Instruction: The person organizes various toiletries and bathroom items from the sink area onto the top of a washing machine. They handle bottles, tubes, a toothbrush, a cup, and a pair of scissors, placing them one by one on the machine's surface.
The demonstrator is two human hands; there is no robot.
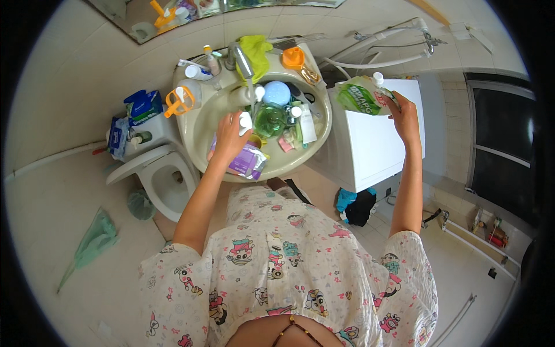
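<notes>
My right hand (404,116) grips the edge of a green and white refill pouch (357,96) with a white screw cap. The pouch is over the white top of an appliance (383,143); whether it rests there I cannot tell. My left hand (232,136) is over the washbasin (197,149), its fingers around a small white container (245,123) below the faucet (241,60). A thin stream of water appears to run from the spout. Beneath this hand lies a purple packet (248,161). Beside it are a green transparent bottle (269,120) and a blue ball-shaped thing (277,93).
A white tube (307,124) and other toiletries crowd the basin's right side. On its rim are a yellow-green cloth (253,54), an orange container (293,58) and an orange-handled bottle (180,100). The toilet (167,178) is at left; dark and blue cloth (357,206) lies on the floor.
</notes>
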